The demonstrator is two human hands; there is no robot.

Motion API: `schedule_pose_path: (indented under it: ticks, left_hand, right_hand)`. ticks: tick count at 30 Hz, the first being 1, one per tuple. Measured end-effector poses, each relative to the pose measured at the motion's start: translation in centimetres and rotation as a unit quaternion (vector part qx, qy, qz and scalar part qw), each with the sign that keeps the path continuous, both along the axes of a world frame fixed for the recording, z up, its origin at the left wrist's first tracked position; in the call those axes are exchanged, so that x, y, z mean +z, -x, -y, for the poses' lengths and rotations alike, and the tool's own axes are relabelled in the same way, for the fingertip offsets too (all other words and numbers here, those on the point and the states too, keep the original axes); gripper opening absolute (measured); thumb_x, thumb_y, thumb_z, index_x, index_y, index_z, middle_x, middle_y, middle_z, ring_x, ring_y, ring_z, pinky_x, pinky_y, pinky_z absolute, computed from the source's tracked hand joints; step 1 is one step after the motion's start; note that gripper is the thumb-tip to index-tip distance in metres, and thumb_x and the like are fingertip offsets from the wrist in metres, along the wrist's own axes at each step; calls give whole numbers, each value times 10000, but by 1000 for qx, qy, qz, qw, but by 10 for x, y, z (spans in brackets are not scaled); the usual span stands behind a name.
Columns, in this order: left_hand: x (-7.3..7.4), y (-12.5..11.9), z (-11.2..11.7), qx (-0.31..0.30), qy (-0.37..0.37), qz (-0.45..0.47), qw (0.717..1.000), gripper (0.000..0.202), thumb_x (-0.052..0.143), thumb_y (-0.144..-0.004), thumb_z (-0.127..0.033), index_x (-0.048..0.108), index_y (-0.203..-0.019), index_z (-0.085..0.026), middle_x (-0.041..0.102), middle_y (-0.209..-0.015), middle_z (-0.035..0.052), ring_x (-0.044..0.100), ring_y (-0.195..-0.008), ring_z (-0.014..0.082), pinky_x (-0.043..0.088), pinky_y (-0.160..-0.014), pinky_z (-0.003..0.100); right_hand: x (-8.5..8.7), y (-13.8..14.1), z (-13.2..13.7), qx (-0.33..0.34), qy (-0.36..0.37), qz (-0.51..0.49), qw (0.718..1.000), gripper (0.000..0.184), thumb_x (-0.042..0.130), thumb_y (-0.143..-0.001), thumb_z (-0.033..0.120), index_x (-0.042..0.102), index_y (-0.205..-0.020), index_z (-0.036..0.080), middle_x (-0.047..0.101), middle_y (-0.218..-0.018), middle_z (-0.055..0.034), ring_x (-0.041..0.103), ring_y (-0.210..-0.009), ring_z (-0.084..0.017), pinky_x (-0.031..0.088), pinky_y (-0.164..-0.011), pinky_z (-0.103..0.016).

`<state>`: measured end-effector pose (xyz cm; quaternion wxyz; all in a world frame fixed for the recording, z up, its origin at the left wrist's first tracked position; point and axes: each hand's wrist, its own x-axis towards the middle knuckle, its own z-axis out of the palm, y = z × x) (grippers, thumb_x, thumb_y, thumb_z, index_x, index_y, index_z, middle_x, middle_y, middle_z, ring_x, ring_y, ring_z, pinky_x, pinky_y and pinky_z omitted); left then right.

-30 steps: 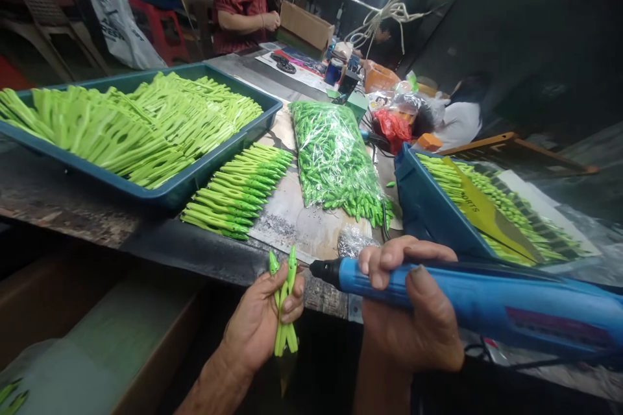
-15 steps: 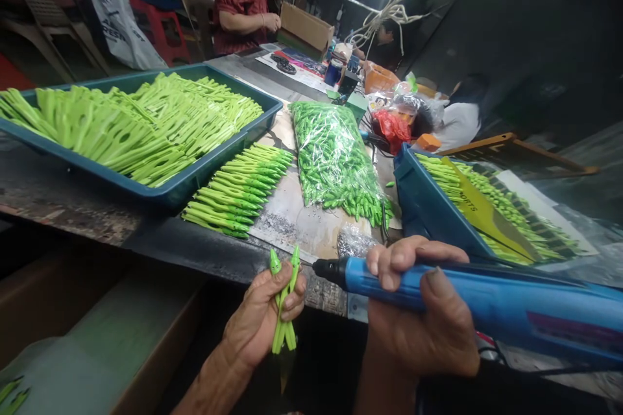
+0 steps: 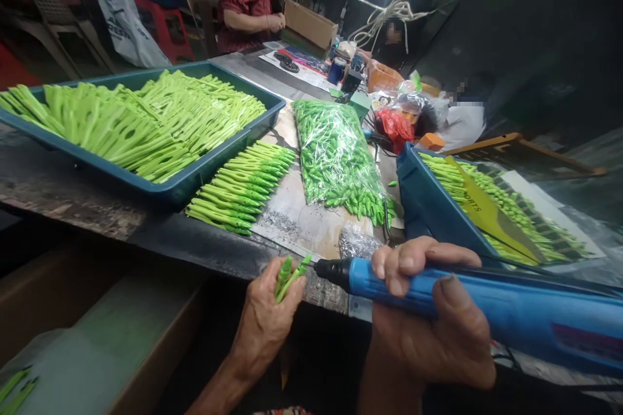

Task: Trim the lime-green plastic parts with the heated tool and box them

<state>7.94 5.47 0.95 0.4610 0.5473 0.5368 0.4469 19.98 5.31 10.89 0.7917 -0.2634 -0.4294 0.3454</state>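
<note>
My left hand (image 3: pixel 270 308) is closed round a green plastic piece with two pointed prongs (image 3: pixel 283 277), the prongs poking up between thumb and fingers; its lower part is hidden in the palm. My right hand (image 3: pixel 433 311) grips a blue electric screwdriver (image 3: pixel 506 305) with a black nose (image 3: pixel 333 272), held level and pointing left. Its thin bit reaches the right prong's tip; I cannot tell whether they touch. Beyond my left hand lies a neat row of similar green pieces (image 3: pixel 238 191) on the table.
A dark blue tray (image 3: pixel 165 191) of light green parts stands at left. Mid-table lies a clear bag of small green tips (image 3: pixel 335 149), with a small heap of screws (image 3: pixel 357 241) before it. A blue bin (image 3: pixel 428 198) stands at right. A person in red (image 3: pixel 246 0) sits across the table.
My left hand has turned the green piece, so its tips lean right toward the screwdriver and its lower legs no longer show. The bit now reaches a prong's tip.
</note>
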Motion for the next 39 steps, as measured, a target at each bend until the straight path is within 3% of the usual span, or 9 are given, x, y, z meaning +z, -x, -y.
schedule_pose_path:
  ticks: [5,9,24,32,39]
  left_hand:
    - [-10,-4,10,42,-218,-126,967,138,511,-808,-130,513,-941,-166,615,-706,-5,593,-566,106,469,-570,190]
    - [-17,-4,11,53,-291,-176,939,207,504,-815,-114,494,-1020,-140,658,-785,56,660,-711,164,511,-672,225]
    - [-15,0,11,15,-229,-149,962,262,552,-806,-152,557,-1066,-172,686,-868,95,658,-812,217,491,-749,266]
    - [-16,0,12,8,-235,-183,955,245,496,-811,-110,586,-1037,-145,669,-813,116,641,-761,235,483,-717,302]
    - [-19,0,11,4,-192,-89,977,268,528,-787,-108,619,-1029,-178,669,-836,108,629,-776,236,473,-744,311]
  right_hand:
    - [-1,1,0,6,6,5,1000,130,550,-732,183,555,-861,170,535,-696,9,457,-496,-83,385,-554,-275]
    - [-2,2,1,17,6,8,1000,135,556,-734,193,556,-868,174,533,-701,10,452,-490,-79,384,-549,-269]
    - [-5,3,3,25,27,16,999,131,554,-729,187,554,-860,173,544,-694,4,463,-484,-87,390,-549,-279]
    - [-7,2,1,36,26,21,999,140,545,-730,184,557,-867,160,538,-701,-2,473,-497,-89,395,-548,-280]
    - [-7,1,0,31,27,19,999,148,543,-716,180,560,-861,161,537,-695,-2,469,-490,-91,390,-535,-279]
